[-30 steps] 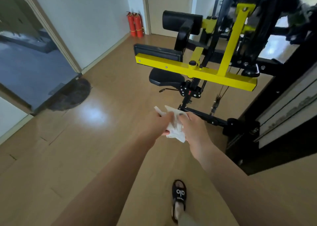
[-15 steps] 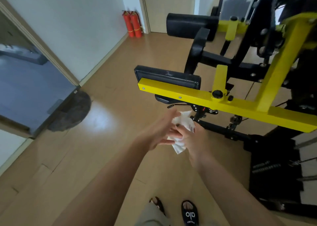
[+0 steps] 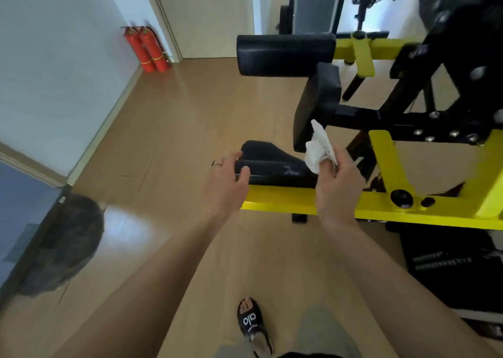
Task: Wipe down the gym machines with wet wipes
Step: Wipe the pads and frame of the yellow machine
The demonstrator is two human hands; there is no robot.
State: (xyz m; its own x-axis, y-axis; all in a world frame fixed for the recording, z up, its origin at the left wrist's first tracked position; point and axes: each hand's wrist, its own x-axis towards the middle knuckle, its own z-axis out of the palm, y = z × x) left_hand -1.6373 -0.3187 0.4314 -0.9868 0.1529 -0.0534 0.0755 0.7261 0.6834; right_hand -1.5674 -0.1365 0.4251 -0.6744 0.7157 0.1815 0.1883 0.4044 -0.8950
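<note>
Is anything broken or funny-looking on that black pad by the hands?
Yes. The flat black pad on the yellow bar has a whitish scuffed patch near its right end, beside the wipe in the right hand. It looks like worn or cracked covering, though it could be residue.

The only readable text is the white lettering "alo" across the strap of the black sandal (image 3: 251,321) on the foot at the bottom of the view. Smaller print beneath it is too blurred to read.
</note>
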